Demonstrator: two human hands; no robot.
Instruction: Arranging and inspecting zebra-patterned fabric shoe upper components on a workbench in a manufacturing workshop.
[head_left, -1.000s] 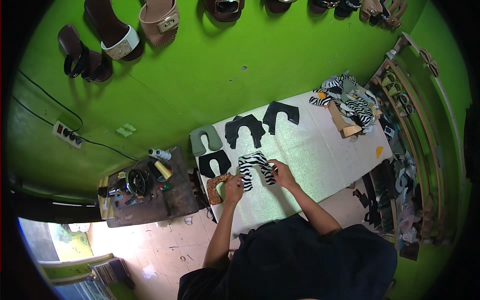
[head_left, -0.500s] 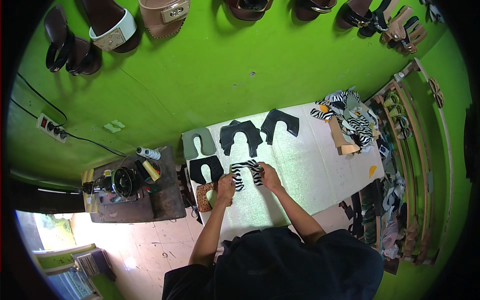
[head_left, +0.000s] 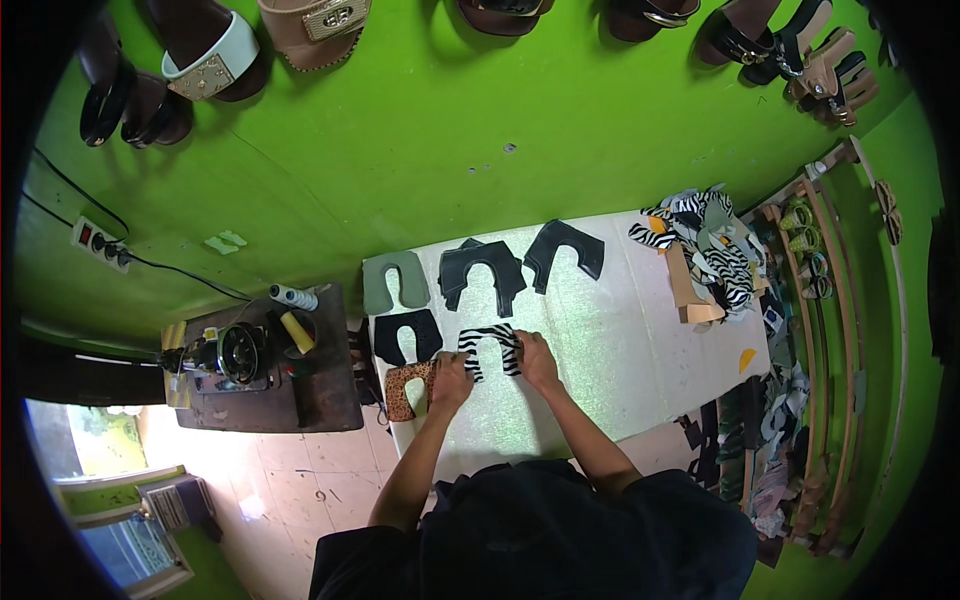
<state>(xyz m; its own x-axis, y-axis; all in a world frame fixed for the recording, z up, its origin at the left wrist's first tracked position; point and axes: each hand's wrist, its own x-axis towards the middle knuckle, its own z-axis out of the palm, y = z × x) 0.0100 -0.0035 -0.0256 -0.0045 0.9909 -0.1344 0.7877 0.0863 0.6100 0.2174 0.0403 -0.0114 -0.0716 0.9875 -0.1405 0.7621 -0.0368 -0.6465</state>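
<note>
- Two hands rest on one zebra-striped shoe piece (head_left: 490, 350), which lies flat on the white surface (head_left: 620, 350).
- The left hand (head_left: 452, 380) presses on the piece's left leg. Its fingers look bent down onto it, but they are too small to tell if they pinch.
- The right hand (head_left: 537, 360) presses on the right leg of the piece. I cannot tell if those fingers are spread or held together.
- Just left of the left fingers lies a spotted brown piece (head_left: 405, 390), touching or almost touching the hand.
- Past the left fingertips, toward the wall, sits a black piece (head_left: 405, 335). Farther that way are a grey-green piece (head_left: 393, 282) and two more black pieces (head_left: 485, 272).
- Well off to the right of the right fingers is a pile of striped scraps (head_left: 700, 250).
- To do this step well, I think both hands should push down evenly and keep the striped piece smooth and flat.
- It would help to keep the legs of the piece straight, and not bump the spotted piece beside it.
</note>
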